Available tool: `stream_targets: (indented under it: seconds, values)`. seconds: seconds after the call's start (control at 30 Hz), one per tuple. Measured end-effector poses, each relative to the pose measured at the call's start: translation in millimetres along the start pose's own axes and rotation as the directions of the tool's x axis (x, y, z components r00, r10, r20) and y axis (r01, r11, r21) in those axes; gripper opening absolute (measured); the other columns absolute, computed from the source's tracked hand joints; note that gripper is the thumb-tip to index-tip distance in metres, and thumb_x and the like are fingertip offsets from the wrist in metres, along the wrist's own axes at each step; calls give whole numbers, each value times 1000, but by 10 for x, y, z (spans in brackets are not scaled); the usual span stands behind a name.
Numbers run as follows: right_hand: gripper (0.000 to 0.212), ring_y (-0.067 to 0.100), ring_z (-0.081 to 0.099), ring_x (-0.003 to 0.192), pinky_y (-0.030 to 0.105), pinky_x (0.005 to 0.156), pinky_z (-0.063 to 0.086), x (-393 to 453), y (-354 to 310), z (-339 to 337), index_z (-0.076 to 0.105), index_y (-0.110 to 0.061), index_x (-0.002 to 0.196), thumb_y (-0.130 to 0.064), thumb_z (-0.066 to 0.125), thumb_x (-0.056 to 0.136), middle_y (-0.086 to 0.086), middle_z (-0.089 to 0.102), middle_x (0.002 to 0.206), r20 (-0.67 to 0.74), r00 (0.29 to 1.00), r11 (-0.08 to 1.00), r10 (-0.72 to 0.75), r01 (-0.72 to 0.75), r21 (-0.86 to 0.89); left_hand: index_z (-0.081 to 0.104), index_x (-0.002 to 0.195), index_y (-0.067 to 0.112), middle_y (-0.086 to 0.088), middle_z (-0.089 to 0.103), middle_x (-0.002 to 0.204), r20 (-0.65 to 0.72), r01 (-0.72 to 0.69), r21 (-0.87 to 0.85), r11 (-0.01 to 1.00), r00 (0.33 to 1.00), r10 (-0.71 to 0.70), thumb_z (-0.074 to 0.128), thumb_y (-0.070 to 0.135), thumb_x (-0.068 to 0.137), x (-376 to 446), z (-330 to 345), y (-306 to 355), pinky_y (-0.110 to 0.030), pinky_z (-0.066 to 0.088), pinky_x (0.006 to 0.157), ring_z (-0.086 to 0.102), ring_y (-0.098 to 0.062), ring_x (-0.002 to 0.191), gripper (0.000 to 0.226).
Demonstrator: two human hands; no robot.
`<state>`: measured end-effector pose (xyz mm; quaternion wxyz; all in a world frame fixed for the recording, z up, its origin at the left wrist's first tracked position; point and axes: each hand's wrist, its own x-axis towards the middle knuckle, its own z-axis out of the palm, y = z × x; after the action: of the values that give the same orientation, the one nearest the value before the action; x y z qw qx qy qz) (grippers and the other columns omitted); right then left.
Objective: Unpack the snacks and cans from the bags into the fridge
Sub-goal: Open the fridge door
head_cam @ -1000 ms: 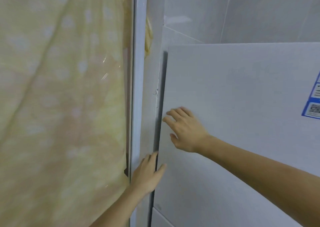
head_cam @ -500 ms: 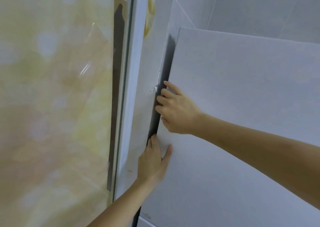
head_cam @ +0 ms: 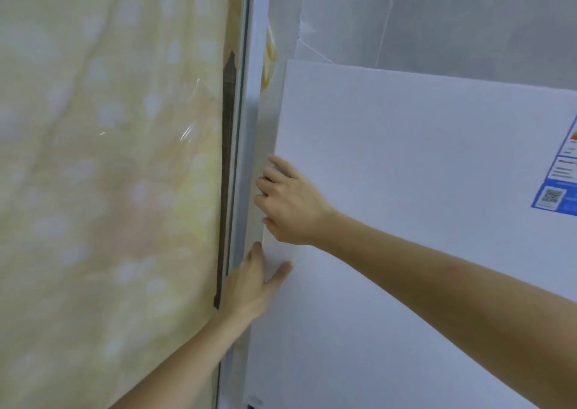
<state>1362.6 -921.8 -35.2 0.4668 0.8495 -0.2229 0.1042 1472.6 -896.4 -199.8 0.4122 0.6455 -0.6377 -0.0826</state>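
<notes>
fridge door: white, fills right side, closed or nearly
right hand: fingers curled round door's left edge
left hand: just below, grips same edge, thumb on front
label: blue sticker, QR code, text unreadable

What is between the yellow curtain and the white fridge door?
In the head view, a white upright frame post stands between the yellow curtain and the fridge door.
</notes>
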Motion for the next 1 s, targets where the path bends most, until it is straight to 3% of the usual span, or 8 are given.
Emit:
stream_targets:
  seconds: [0.1,0.27,0.43,0.63,0.73,0.83,0.93,1.0]
  values:
    - [10,34,59,97,49,128,19,-174,-277,-442,73,-10,75,-17,65,74,8,63,80,-156,987,997,-30,42,72,47,113,20,1,63,93,-66,-11,-71,997,998,6,35,89,84,-594,-216,47,-46,56,70,66,-24,82,76]
    - [15,31,55,92,46,128,18,-668,-715,-1246,69,-13,73,-20,57,80,3,58,78,-308,951,985,-35,86,152,50,111,13,-5,61,99,-209,-34,46,998,977,43,46,65,96,-1770,-588,360,-40,52,73,63,-25,89,55]
    - [17,32,56,89,48,122,29,-1241,-992,-2058,61,-11,68,-19,59,83,3,52,74,-439,898,961,26,98,258,53,115,19,7,50,108,-121,-138,114,984,981,152,60,53,93,-2640,-961,731,-30,45,65,57,-15,82,42]
    - [15,31,56,129,51,129,11,-2001,-1263,-2751,68,-13,94,-23,63,85,9,65,126,-357,918,953,172,-63,296,58,113,2,-7,48,123,-121,-412,92,906,899,421,84,28,80,-3356,-1076,1178,8,33,70,31,3,84,49]
    - [25,28,45,146,54,128,11,-2341,-1424,-3067,71,-14,108,-24,67,85,9,58,145,-304,904,934,302,-217,282,49,120,16,-2,40,130,-64,-487,42,872,870,489,66,54,87,-3650,-1012,1269,-4,42,62,51,-7,78,53]
    - [41,25,39,151,56,128,11,-2626,-1566,-3354,70,-14,125,-26,70,86,5,54,153,-257,856,886,448,-386,257,42,141,24,-6,39,144,-33,-558,-18,829,829,558,60,62,88,-3920,-850,1361,-25,60,68,68,-20,97,67]
    - [47,25,40,151,59,127,13,-2863,-1611,-3580,69,-14,131,-26,72,86,4,52,155,-263,781,824,567,-535,187,35,151,28,-13,33,155,-45,-667,-19,745,745,666,60,66,88,-4112,-697,1555,-32,57,87,58,-29,126,77]
    - [51,26,41,150,63,125,16,-3039,-1583,-3722,68,-16,133,-27,73,84,5,51,156,-260,749,790,610,-602,118,30,154,31,-14,23,162,-61,-738,-48,673,675,736,62,65,90,-4163,-595,1692,-38,42,111,32,-28,149,79]
